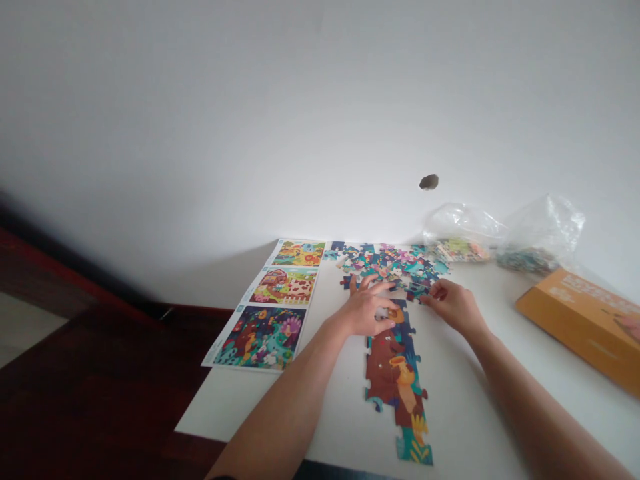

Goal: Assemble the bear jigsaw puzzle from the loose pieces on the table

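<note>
A strip of joined jigsaw puzzle (390,373), showing a brown bear with an orange pot, runs along the white table towards me. My left hand (367,308) lies over its far end with the fingers spread, thumb and fingertips touching the puzzle. Behind it is a heap of loose puzzle pieces (387,260) in dark blue, teal and pink. At the heap's right front edge, my right hand (454,305) is closed in a pinch on a puzzle piece (419,294). The fingers partly hide that piece.
On the left, a reference sheet (240,308) shows three pictures. Clear plastic bags (543,230) with more pieces stand at the back right, near an orange-yellow box (565,310). A white wall (300,133) with a small hole (429,182) rises behind the table (340,413).
</note>
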`<state>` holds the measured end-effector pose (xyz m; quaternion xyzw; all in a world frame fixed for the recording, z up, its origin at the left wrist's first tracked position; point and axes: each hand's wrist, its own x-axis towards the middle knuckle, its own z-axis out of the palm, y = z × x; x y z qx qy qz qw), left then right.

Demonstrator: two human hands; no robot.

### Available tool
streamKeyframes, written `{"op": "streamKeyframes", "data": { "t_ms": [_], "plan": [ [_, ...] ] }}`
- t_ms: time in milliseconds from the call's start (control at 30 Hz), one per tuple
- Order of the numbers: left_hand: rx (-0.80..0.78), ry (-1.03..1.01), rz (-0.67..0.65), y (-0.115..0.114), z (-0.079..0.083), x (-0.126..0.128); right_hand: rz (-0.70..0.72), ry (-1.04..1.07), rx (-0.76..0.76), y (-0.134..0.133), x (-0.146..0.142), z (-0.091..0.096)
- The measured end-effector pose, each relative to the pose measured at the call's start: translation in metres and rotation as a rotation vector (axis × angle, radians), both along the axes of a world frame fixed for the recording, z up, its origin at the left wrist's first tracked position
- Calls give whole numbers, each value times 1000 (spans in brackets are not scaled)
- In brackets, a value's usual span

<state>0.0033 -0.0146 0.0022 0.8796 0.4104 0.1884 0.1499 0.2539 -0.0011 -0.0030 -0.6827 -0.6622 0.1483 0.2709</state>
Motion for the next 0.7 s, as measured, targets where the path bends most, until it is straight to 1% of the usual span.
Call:
{"op": "streamKeyframes", "data": {
  "t_ms": [100, 200, 333, 500, 700],
  "plan": [
    [-6, 3, -2, 0, 0, 0, 5, 103, 93, -3, -2, 4],
    [-23, 1, -13, 0, 0, -1, -18, 125, 170, -6, -5, 7],
    [-32, -4, -11, 0, 0, -1, -34, 155, 220, -9, -9, 9],
    [-22, -14, 35, 2, -1, -1, -37, 158, 167, -6, -10, 3],
    [-3, 15, 84, 4, -5, 0, -151, 113, 91, 0, -6, -5]
  ]
}}
